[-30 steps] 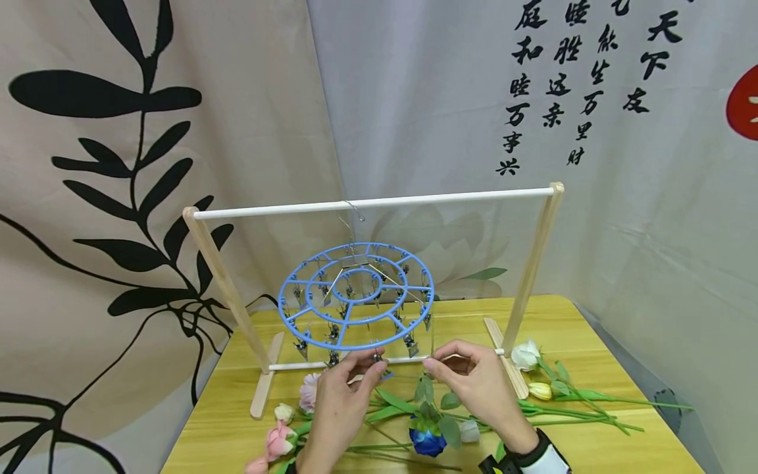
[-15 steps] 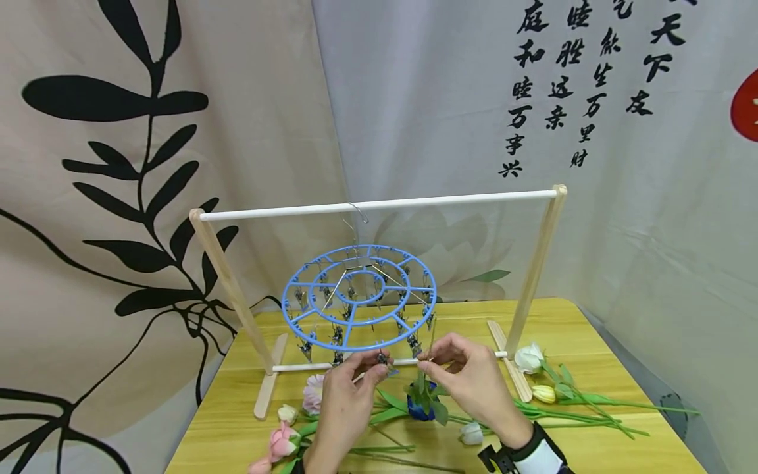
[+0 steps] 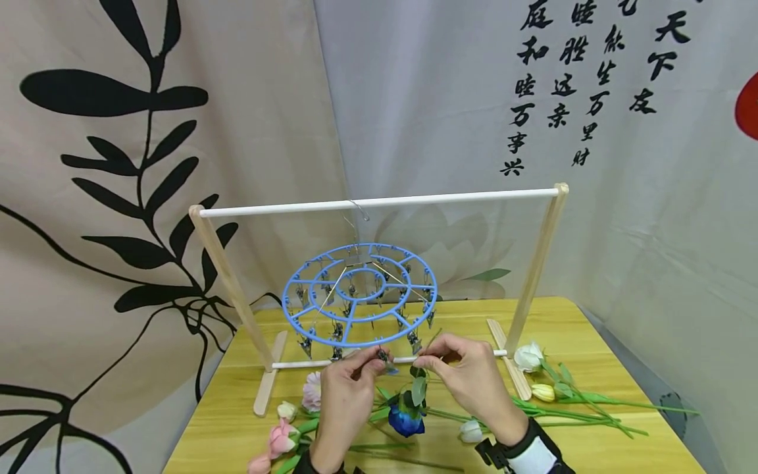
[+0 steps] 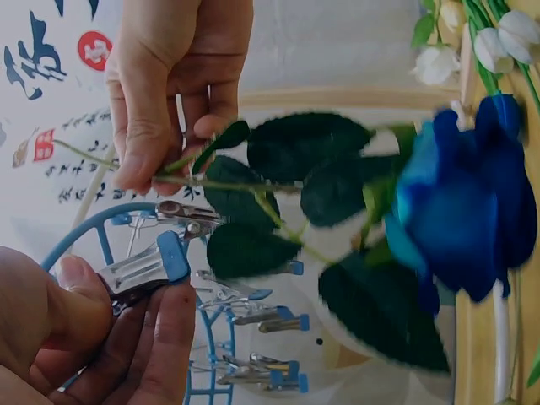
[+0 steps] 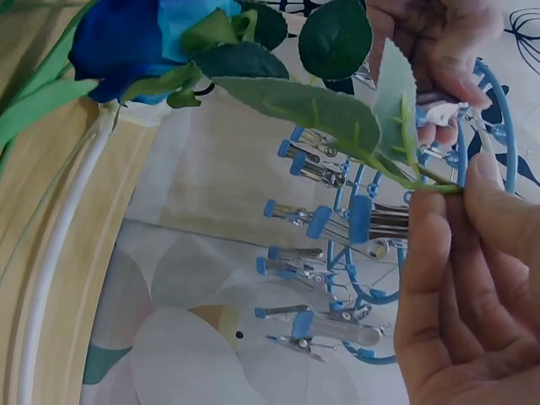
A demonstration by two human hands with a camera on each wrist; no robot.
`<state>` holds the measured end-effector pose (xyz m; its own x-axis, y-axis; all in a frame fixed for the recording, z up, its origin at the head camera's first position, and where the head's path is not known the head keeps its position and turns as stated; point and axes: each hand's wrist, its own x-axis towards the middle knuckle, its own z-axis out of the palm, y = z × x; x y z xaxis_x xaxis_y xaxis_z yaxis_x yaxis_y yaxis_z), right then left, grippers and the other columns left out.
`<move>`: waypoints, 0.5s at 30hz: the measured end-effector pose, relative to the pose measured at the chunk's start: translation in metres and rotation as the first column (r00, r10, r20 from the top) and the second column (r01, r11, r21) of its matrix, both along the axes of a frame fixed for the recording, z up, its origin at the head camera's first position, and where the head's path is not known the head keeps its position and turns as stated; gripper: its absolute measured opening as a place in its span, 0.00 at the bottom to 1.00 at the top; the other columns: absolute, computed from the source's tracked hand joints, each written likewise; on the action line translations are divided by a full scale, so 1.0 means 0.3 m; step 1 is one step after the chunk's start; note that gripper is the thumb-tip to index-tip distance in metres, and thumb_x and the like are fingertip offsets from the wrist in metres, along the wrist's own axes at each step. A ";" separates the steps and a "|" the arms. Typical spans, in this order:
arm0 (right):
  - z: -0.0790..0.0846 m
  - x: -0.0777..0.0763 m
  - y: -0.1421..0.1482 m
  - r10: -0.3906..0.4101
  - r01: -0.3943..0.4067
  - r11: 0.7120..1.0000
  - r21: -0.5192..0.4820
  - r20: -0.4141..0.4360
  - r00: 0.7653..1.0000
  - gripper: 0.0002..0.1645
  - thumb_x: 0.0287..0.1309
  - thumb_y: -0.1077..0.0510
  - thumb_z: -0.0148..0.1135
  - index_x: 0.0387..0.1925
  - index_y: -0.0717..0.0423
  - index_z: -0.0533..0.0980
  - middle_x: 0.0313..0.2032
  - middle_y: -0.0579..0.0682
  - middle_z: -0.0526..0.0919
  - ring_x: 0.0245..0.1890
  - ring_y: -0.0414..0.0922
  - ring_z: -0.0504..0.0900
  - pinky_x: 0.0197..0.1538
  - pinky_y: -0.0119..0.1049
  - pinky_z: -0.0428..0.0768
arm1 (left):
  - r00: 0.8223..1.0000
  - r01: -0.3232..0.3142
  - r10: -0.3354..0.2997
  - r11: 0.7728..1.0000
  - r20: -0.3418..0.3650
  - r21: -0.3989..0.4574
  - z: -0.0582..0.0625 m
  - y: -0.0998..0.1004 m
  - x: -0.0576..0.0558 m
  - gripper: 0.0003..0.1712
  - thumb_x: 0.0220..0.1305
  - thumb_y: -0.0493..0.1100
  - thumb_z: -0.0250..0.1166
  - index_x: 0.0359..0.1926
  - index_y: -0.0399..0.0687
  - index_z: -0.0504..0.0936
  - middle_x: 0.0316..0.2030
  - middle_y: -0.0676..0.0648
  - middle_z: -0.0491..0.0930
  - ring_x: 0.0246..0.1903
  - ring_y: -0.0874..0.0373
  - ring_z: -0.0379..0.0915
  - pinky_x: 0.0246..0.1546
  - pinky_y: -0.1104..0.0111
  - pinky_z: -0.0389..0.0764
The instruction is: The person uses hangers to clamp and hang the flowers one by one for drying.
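My left hand (image 3: 351, 398) pinches a metal clip (image 4: 139, 268) with blue tips at the near edge of a round blue hanging rack (image 3: 355, 344). Thumb and fingers press its handles. My right hand (image 3: 468, 378) holds the thin green stem of a blue artificial rose (image 3: 406, 421) between thumb and fingertips. The bloom hangs downward, its dark green leaves (image 4: 308, 143) just below the fingers. In the left wrist view, the pinched stem is close beside the clip, apart from it. Other clips (image 5: 316, 169) dangle from the rack's rings.
A wooden stand with a white top bar (image 3: 379, 202) carries the rack by a hook. On the wooden table (image 3: 462, 316) lie pink flowers (image 3: 281, 438) at left, white and yellow ones (image 3: 529, 357) at right, and a white tulip (image 3: 471, 431) by the right wrist.
My right hand has shifted slightly left toward the clip, and the rose has swung left, its stem now leaning. The left hand keeps its grip on the clip.
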<state>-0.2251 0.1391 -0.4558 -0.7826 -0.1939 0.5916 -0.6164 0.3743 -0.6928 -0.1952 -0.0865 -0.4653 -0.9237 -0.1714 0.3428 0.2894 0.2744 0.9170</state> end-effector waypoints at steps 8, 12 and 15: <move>-0.006 0.007 -0.036 0.038 -0.035 0.998 -0.056 0.062 0.997 0.12 0.62 0.58 0.89 0.35 0.37 0.91 0.35 0.36 0.97 0.32 0.36 0.95 0.36 0.34 0.93 | 0.999 -0.032 0.032 0.998 -0.012 0.055 0.003 0.013 -0.007 0.10 0.73 0.33 0.81 0.52 0.41 0.98 0.44 0.44 0.99 0.39 0.58 0.98 0.34 0.74 0.93; -0.011 0.008 -0.054 0.043 -0.038 0.996 -0.075 0.069 0.997 0.11 0.63 0.57 0.89 0.34 0.38 0.91 0.34 0.38 0.97 0.31 0.34 0.95 0.35 0.33 0.93 | 1.000 0.005 -0.004 0.994 -0.011 0.113 0.002 0.013 -0.010 0.09 0.73 0.32 0.81 0.52 0.37 0.98 0.43 0.39 0.99 0.37 0.55 0.99 0.39 0.70 0.96; -0.014 0.008 -0.069 0.041 -0.035 0.996 -0.088 0.075 0.996 0.11 0.63 0.58 0.89 0.33 0.39 0.92 0.33 0.39 0.97 0.31 0.34 0.94 0.35 0.32 0.92 | 1.000 0.013 -0.012 0.992 -0.010 0.125 0.001 0.014 -0.010 0.10 0.73 0.32 0.81 0.53 0.37 0.97 0.44 0.38 0.98 0.38 0.55 0.99 0.40 0.69 0.96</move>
